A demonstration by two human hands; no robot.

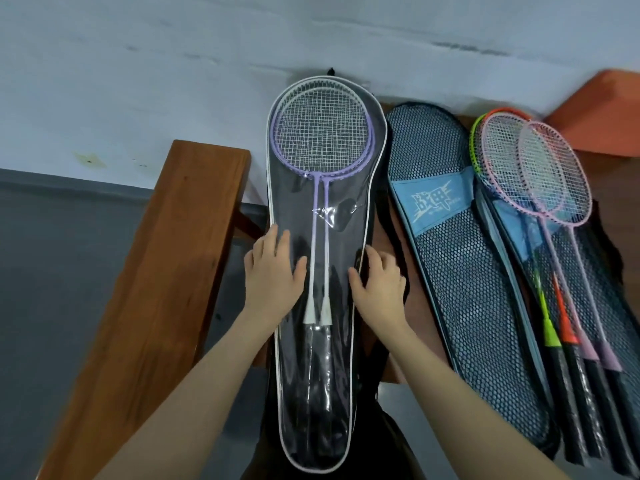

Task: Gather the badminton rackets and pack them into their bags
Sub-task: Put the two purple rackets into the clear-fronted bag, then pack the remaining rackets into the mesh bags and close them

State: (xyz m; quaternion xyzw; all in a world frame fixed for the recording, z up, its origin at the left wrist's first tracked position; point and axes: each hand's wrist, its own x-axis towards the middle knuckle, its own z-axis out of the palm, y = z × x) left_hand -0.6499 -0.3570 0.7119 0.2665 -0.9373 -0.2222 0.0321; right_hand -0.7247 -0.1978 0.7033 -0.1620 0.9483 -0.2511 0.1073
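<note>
Two purple rackets (320, 133) lie side by side inside a clear-fronted bag with white piping (372, 161), upright in the middle of the view. My left hand (273, 271) lies flat on the bag's left side with fingers spread. My right hand (379, 282) rests on the bag's right edge, fingers curled over the piping. To the right lies a blue mesh bag (464, 271) with a light blue label. Farther right, several loose rackets (540, 174) in pink, orange and green lie fanned over another mesh bag (599, 306).
A wooden bench or rail (166, 258) runs diagonally at the left. An orange-red block (602, 105) stands at the upper right. A pale wall (173, 64) rises behind, and grey floor (69, 271) shows at the left.
</note>
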